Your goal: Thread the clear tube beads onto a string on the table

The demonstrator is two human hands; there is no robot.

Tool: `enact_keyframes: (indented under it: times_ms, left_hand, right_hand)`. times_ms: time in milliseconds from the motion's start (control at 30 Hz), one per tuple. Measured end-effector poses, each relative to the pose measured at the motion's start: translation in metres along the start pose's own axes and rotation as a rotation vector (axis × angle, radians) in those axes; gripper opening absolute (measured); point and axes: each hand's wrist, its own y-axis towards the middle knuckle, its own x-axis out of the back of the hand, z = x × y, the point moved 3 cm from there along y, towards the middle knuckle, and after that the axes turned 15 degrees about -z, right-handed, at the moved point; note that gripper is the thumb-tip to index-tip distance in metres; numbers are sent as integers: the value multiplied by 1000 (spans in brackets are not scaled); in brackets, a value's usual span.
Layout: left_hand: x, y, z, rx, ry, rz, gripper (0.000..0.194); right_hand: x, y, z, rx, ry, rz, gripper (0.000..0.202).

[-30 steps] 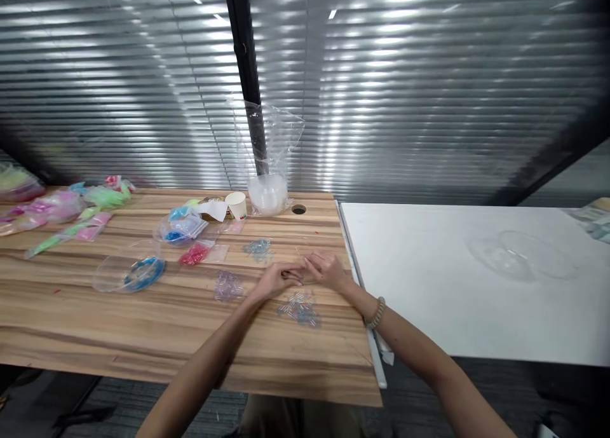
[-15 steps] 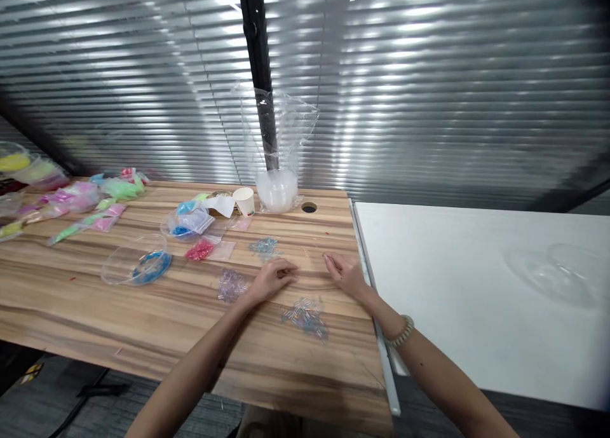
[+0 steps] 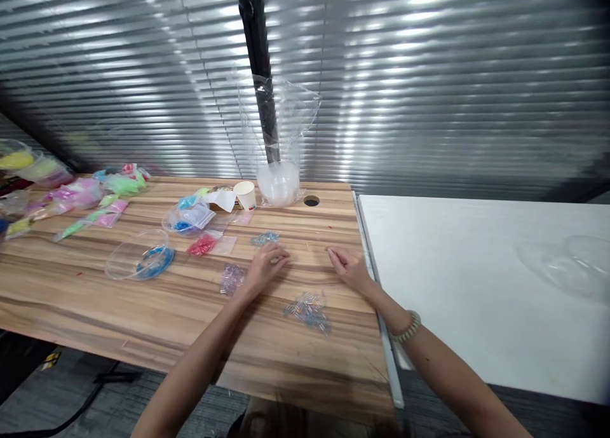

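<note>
My left hand (image 3: pixel 267 267) hovers just below a small pile of pale blue tube beads (image 3: pixel 265 238), its fingertips pressed together; whatever they pinch is too small to make out. To the right, my right hand (image 3: pixel 350 269) is also closed in a pinch over the wood, and its contents cannot be made out. Purple tube beads (image 3: pixel 231 280) lie beside my left wrist. A pile of silvery-blue tube beads (image 3: pixel 309 312) lies nearer to me, between the two forearms.
Red beads (image 3: pixel 202 244) and a clear dish of bags (image 3: pixel 183 223) are left. Blue rings (image 3: pixel 155 262) lie by a clear lid (image 3: pixel 119 260). A paper cup (image 3: pixel 244 196) and bagged white bowls (image 3: pixel 279 185) stand behind. A white table (image 3: pixel 457 285) adjoins right.
My left hand has shifted slightly left and away from me, toward the pale blue beads. My right hand stays pinched in nearly the same place. The view has tilted a little.
</note>
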Motion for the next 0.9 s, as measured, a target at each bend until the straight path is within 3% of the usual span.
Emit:
enact_keyframes:
  times_ms: [167,233,467,667,900]
  left_hand:
    - [-14,-13,-21,106,-216,444,7]
    - [-13,-15,-21,142,-238,537,6]
    - [-5,-13,-15,146,-280,671,7]
    - [-7,-15,-14,108,-278,674,4]
    - [4,-12,-7,85,-288,702,6]
  right_hand:
    - [0,-1,-5,-80,11,15,26]
    - [-1,-1,-7,-112,19,13,26]
    - [0,0,-10,-157,16,38,28]
    - [0,-1,-9,-115,-9,50,30]
    - [0,0,-5,-92,-12,57,29]
